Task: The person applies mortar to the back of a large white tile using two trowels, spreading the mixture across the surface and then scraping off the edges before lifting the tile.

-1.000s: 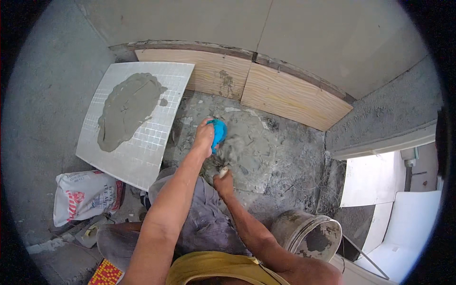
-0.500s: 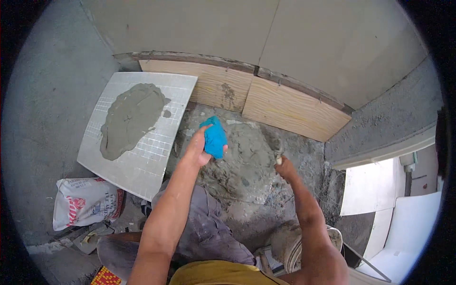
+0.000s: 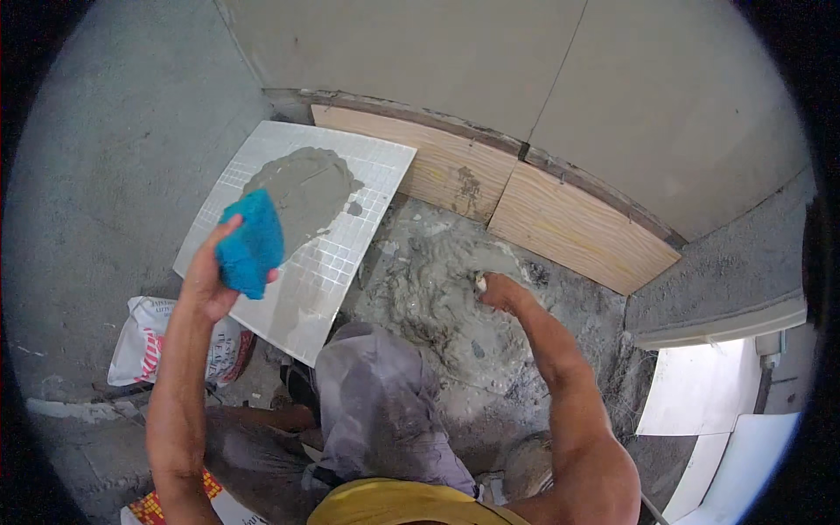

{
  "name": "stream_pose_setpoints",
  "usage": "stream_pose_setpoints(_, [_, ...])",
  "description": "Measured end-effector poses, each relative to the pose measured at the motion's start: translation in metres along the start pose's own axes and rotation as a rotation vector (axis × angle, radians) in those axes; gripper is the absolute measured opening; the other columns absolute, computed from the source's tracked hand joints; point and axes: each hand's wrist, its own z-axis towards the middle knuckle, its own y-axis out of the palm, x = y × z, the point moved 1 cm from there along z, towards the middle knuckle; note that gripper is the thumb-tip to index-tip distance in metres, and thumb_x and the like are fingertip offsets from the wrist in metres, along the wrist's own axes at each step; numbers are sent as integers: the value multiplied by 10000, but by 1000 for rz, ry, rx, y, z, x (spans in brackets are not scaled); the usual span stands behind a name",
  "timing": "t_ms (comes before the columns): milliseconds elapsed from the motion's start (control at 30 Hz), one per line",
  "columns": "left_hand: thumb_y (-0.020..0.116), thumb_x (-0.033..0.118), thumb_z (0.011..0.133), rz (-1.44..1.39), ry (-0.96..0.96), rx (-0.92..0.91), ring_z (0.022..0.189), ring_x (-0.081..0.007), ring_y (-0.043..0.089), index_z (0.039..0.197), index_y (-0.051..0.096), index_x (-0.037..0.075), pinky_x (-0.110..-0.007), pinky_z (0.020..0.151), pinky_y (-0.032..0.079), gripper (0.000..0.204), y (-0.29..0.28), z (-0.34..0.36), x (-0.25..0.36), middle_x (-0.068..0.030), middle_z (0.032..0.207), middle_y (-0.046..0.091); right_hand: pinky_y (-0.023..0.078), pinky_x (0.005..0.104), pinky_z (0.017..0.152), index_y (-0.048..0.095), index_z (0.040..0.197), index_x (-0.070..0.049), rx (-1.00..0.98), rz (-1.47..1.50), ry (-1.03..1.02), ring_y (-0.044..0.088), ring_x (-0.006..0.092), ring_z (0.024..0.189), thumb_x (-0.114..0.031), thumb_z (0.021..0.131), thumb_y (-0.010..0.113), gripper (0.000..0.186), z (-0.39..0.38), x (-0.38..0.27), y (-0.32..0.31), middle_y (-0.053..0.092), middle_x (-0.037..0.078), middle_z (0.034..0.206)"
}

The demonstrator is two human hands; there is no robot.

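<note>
A bright blue sponge (image 3: 252,247) is gripped in my left hand (image 3: 211,278), in front of the near left part of a tiled panel (image 3: 372,210). On that panel, a grey patch of mortar (image 3: 311,185) is spread, partly hidden by the sponge. My right hand (image 3: 505,295) is closed round the pale handle of a trowel (image 3: 480,283), low over a wet grey heap of mortar (image 3: 455,319) on the ground. The trowel's blade cannot be made out now.
Two plywood boards (image 3: 564,214) line the foot of the far wall. A printed white sack (image 3: 144,337) lies left of the panel. The rim of a bucket (image 3: 529,468) shows by my right arm. White sheets (image 3: 700,385) stand at the right.
My left hand has carried the sponge leftward to the panel. My right hand has moved a little left with the trowel over the mortar heap. The view has shifted slightly.
</note>
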Motion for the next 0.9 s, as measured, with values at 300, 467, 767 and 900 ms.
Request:
stream_pose_setpoints(300, [588, 401, 931, -209, 12, 68, 1058, -278, 590, 1367, 437, 72, -442, 722, 580, 567, -53, -12, -24, -133, 1259, 553, 557, 441, 732, 514, 1090, 25, 163, -452, -134, 699, 350, 876, -144, 796, 647, 364, -36, -56, 82, 694, 210, 938])
stream_pose_setpoints(467, [603, 396, 927, -220, 23, 51, 1050, -274, 595, 1362, 441, 83, -434, 723, 582, 559, -56, -3, -21, -131, 1258, 554, 542, 440, 814, 502, 1101, 18, 20, -380, -6, 690, 357, 945, -90, 856, 569, 275, -106, -68, 59, 684, 239, 958])
stream_pose_setpoints(767, [549, 415, 955, -156, 36, 17, 1089, -274, 586, 1335, 478, 101, -440, 752, 569, 498, -65, 0, -26, -108, 1269, 566, 533, 466, 804, 474, 1200, -47, 23, -313, 121, 679, 380, 907, -210, 828, 607, 427, -170, -33, 52, 693, 183, 947])
stream_pose_setpoints(900, [528, 404, 970, -151, 28, 13, 1087, -274, 587, 1340, 479, 100, -439, 745, 570, 481, -80, 9, -31, -109, 1266, 568, 528, 481, 814, 533, 1250, -151, 286, -174, 80, 676, 369, 895, -330, 812, 607, 479, -213, 35, 73, 690, 143, 887])
